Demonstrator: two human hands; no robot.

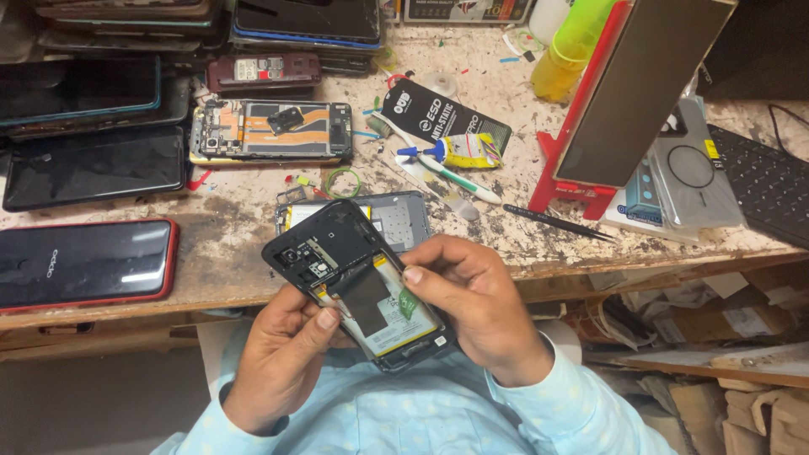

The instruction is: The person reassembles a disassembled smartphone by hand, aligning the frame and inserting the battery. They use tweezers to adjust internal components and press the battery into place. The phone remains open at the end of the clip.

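Note:
An opened black phone [354, 282] with its back cover off lies tilted between both my hands, just in front of the workbench edge. Its battery and circuit board show. My left hand [282, 354] cradles it from below, thumb on the battery's lower left. My right hand [472, 303] grips the phone's right side, thumb pressing a small green tab on the battery. A grey phone back frame [400, 221] lies on the bench right behind the held phone.
The worn wooden bench [227, 253] carries several phones at left, among them a red-edged phone [84, 263] and a disassembled phone [270, 131]. A glue tube [459, 152], toothbrush [447, 173], black tweezers [560, 222], red phone stand [581, 152] and keyboard [763, 181] lie right. Boxes sit below right.

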